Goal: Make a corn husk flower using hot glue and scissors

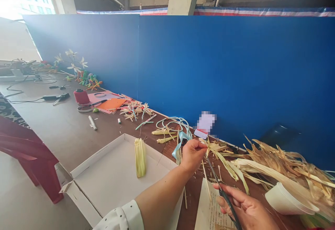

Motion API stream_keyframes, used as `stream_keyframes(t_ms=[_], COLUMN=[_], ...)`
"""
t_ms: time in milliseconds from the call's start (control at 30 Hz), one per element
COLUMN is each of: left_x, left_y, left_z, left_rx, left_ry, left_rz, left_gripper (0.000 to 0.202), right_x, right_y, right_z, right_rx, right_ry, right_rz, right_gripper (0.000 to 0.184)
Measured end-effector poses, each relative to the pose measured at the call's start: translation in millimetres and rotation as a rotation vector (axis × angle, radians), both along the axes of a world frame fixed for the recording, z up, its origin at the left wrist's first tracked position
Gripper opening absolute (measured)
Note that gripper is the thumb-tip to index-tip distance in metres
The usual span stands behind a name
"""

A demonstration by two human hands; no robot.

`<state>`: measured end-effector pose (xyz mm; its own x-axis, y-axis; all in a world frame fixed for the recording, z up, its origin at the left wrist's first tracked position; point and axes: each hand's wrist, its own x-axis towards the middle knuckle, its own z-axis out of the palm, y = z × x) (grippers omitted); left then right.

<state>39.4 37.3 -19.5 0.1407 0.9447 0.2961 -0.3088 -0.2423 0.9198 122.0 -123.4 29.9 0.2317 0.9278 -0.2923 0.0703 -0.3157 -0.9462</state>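
Note:
My left hand [192, 156] reaches across the middle of the table, with thumb and fingertips pinched on a pale corn husk piece [208, 147]. Long yellow-green husk strips [230, 165] trail from there to the right. My right hand [246, 205], lower right, is closed around dark, slim scissors [227, 200]; their tips point up to the husk just under my left fingertips. Part of the scissors' handle is hidden by my fingers. A thin stick [206, 179] lies between the hands, above a printed sheet [209, 205].
A white tray [104, 167] holds a folded green husk [140, 158]. Dry husks [285, 167] and a white bowl [280, 198] are at right. Blue cord [180, 120], a ribbon [180, 141], a red thread spool [81, 97] and orange paper [112, 104] lie farther back, before a blue partition [222, 66].

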Motion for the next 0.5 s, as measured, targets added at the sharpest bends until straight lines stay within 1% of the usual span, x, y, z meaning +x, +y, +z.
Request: stream_keyframes(t_ms=[100,200,333,500], left_x=[0.0,0.0,0.1,0.5], left_y=[-0.3,-0.7,-0.9,0.3], left_z=[-0.4,-0.1,0.3,-1.4], left_rx=[0.014,0.020,0.015,0.037], left_ry=[0.018,0.019,0.020,0.037], left_rz=[0.000,0.003,0.007,0.011], left_gripper=[0.005,0.005,0.004,0.004], right_x=[0.2,2.1,5.1,3.9], right_y=[0.7,2.0,3.0,2.8], right_z=[1.7,-0.8,-5.0,-3.3], right_rx=[0.032,0.058,0.061,0.060], right_ry=[-0.093,-0.155,-0.195,-0.209], right_rz=[-0.005,-0.013,0.002,0.016], right_gripper=[0.054,0.054,0.053,0.055])
